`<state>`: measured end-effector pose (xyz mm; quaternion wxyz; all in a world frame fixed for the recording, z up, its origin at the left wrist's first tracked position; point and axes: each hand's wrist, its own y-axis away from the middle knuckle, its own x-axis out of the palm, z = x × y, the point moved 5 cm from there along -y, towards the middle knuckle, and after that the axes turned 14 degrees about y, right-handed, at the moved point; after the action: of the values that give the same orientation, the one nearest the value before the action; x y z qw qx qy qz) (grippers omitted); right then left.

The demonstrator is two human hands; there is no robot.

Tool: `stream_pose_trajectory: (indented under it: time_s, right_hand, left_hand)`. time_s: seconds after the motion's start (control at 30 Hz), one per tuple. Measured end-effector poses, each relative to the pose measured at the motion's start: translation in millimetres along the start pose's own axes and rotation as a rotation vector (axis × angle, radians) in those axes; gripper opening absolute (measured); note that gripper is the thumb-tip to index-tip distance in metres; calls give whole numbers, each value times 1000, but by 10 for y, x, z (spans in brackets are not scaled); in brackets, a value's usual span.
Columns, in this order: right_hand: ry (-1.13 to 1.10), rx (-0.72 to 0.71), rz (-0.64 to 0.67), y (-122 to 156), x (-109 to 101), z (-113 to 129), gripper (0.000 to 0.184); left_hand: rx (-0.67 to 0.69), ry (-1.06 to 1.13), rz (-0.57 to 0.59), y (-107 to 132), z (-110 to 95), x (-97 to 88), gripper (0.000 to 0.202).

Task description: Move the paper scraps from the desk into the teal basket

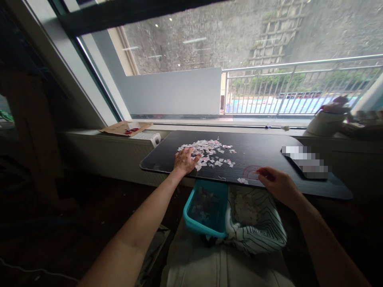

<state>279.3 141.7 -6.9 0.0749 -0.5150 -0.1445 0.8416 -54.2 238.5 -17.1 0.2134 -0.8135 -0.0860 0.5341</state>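
A heap of small pink and white paper scraps lies on a black tabletop. My left hand rests flat on the left edge of the heap, fingers spread. My right hand hovers at the table's near edge with fingers pinched together beside a thin red ring and a couple of stray scraps. What the pinch holds is too small to make out.
On my lap below the table edge sit a teal plastic basket with scraps inside and a striped cloth bag holding pale bits. A dark pad lies at the table's right. A white pot and a cardboard piece sit on the windowsill.
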Motion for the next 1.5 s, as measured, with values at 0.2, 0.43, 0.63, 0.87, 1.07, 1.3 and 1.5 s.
stream_pose_trajectory:
  time_s: [0.2,0.43,0.63,0.87,1.07,1.3,1.5]
  right_hand:
    - [-22,21,20,125,-67,-56,25]
    - [-115,77,-19,72,-10,-86,32]
    - [-171,78,30,100,38,-85,28]
    - [-217,122,17,86,24,-102,31]
    - [-231,122,74,29,73,-128,31]
    - [-236,111,144,53,14,-117,29]
    - [-276,109,154,-15,7,-76,28]
  left_hand:
    - [-8,-1,1,-1,5,-2,58]
    - [-20,-6,-4,3,-3,-17,56]
    - [-32,-11,0,6,8,-11,57]
    - [-45,-15,9,5,-12,-26,54]
    - [-53,-19,19,10,-22,-33,53]
    - [-57,-24,32,2,-13,-27,56]
    - [-58,-23,38,2,-6,-18,55]
